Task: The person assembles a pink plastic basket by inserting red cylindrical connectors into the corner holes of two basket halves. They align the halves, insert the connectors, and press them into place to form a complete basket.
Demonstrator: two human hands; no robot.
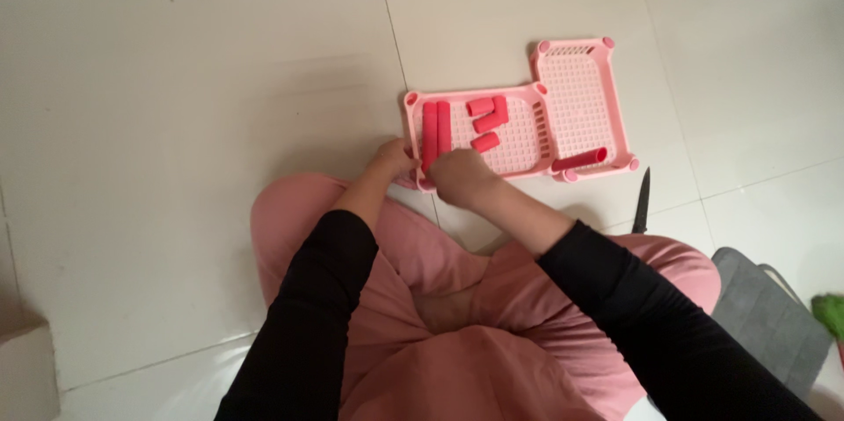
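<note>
- My left hand (393,157) sits at the near left corner of the pink tray (519,135), fingers curled in against the rim. I cannot tell whether it actually grips the rim or only presses on it.
- My right hand (459,177) is just beside it, touching or nearly touching the near edge of the same tray, knuckles up and fingers folded under. Whether it has hold of anything is hidden from me.
- Between my two hands the lower end of the long red tubes (435,133) comes down to the rim. The pair lies side by side along the left of the tray, and their near ends are partly covered by my fingers.
- Further into the tray lie three or four short red tubes (486,122), loosely scattered, near one another in the middle.
- A second pink tray (585,91) of the same perforated kind sits against the right side of the first, set further away from me, with a single red tube (580,160) lying across its near edge.
- A dark knife (643,201) lies on the white tiled floor (176,122), just right of the trays, close to my right knee.
- At the far right are a grey mat (769,320) and something green (828,311) at the frame's edge.
</note>
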